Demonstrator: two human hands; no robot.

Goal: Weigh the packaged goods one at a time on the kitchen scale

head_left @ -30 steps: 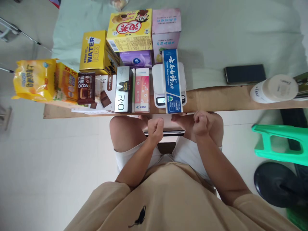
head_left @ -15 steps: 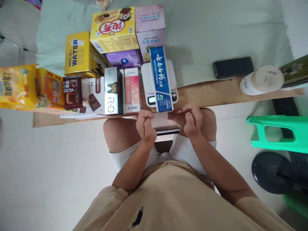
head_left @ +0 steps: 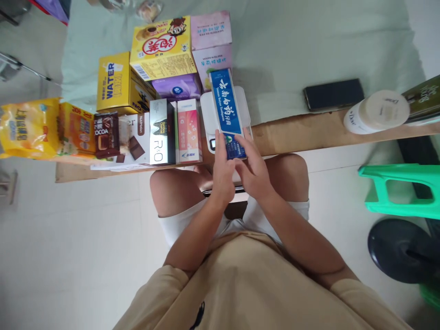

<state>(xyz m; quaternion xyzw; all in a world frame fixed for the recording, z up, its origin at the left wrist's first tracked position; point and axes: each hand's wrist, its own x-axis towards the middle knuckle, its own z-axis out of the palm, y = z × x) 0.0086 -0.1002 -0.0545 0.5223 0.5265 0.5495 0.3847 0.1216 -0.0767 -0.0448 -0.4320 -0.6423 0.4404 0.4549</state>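
Observation:
A blue toothpaste box lies lengthwise across a white kitchen scale at the table's front edge. My left hand has its fingers along the left side of the box's near end. From the right, my right hand lays its fingers on the same end, so the two hands grip the box between them. Both thumbs come close together at the near end. Part of the scale's small display shows beside my left fingertips; the box and fingers cover the rest.
Left of the scale stand a pink box, a silver-black box, a cocoa packet and yellow bags. Behind are a yellow carton and a pink-purple carton. Rightward lie a phone and a white jar.
Both my hands have come up from my lap, forward and inward, onto the near end of the toothpaste box. The box looks slightly turned on the scale.

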